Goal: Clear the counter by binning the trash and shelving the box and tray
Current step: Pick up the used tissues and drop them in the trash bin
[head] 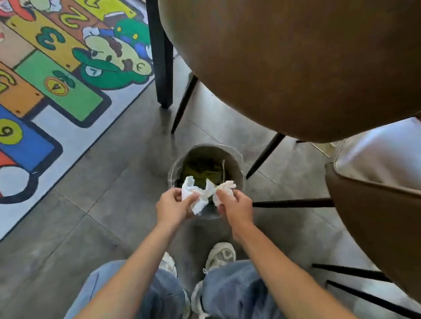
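Note:
A small round bin (232,158) with a clear liner stands on the grey floor, with green and dark rubbish inside. Both my hands hover over its near rim. My left hand (170,206) pinches a crumpled white tissue (191,194). My right hand (234,206) pinches another crumpled white tissue (224,190). The two wads touch in the middle above the bin. The counter, the box and the tray are out of view.
A brown chair back (309,49) looms at the upper right, and a second brown chair (398,219) with black legs stands at the right. A colourful numbered play mat (32,86) covers the floor at the left. My shoes and jeans are below.

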